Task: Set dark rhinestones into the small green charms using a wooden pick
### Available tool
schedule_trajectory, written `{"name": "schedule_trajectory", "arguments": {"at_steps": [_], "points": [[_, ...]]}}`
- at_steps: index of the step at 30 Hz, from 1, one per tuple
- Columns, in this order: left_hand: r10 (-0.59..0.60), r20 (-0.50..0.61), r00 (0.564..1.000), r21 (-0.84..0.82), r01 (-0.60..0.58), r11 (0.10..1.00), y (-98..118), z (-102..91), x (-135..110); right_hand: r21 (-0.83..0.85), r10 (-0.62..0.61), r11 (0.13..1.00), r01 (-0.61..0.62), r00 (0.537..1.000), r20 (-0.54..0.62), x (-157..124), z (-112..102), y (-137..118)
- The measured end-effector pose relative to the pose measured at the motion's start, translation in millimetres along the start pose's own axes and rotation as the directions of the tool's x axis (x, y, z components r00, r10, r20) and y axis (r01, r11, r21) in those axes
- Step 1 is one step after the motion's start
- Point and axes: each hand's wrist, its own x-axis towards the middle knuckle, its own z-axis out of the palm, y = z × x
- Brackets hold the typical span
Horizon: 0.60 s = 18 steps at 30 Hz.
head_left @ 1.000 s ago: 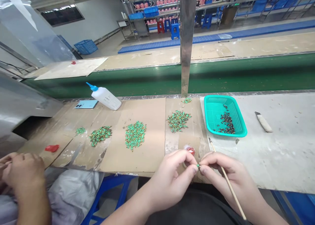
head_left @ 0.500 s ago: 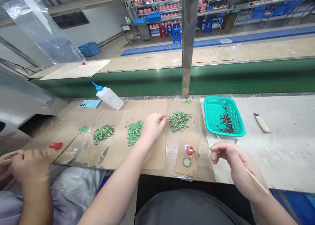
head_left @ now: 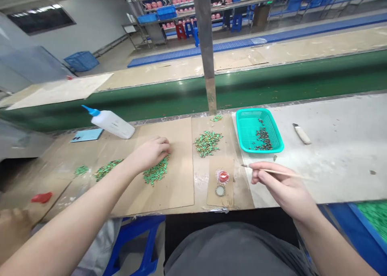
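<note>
My left hand (head_left: pixel 154 151) is at the upper edge of a pile of small green pieces (head_left: pixel 157 172) with orange-brown spots, its fingers bent down and pressed together. Whatever is between those fingertips is hidden. In my right hand (head_left: pixel 279 183) is a thin paintbrush (head_left: pixel 281 172) with a pale wooden handle, its dark tip pointing left. Left of that tip, a bottle cap (head_left: pixel 223 176) with red paint and a second cap (head_left: pixel 220 191), pale inside, lie on a small cardboard piece (head_left: pixel 212 195). A similar pile of green pieces (head_left: pixel 208 143) lies between my hands.
A teal basket (head_left: pixel 238 127) holds dark pieces, with a white-handled cutter (head_left: pixel 301 134) to its right. A white bottle (head_left: pixel 115 124) with a blue nozzle and a light-blue phone (head_left: pixel 87 135) lie at back left. A co-worker's blurred hand (head_left: pixel 15 227) is near a red object (head_left: pixel 41 197).
My left hand has moved left, from beside the right-hand pile to the pile left of it. The paintbrush has swung level in my right hand, its tip now leftward. The view has shifted.
</note>
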Motion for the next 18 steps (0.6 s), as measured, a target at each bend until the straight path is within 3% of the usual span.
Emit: {"name": "schedule_trajectory", "arguments": {"at_steps": [4,7,13,18], "points": [[-0.070,-0.092,0.993,-0.177,0.052,0.983,19,1.0,-14,0.009,-0.015,1.000,0.015,1.000,0.001,13,13,10],[-0.155,-0.136,0.979,-0.368,0.096,0.925,46,14.5,-36,0.020,0.037,0.999,-0.037,0.999,0.001,23,23,23],[-0.292,-0.037,0.956,-0.699,0.184,0.692,105,74.2,-75,0.053,0.107,0.993,-0.107,0.994,0.010,31,35,39],[-0.367,0.060,0.928,-0.859,0.236,0.455,127,114.4,-96,0.056,0.129,0.990,-0.130,0.991,0.020,30,34,44]]}}
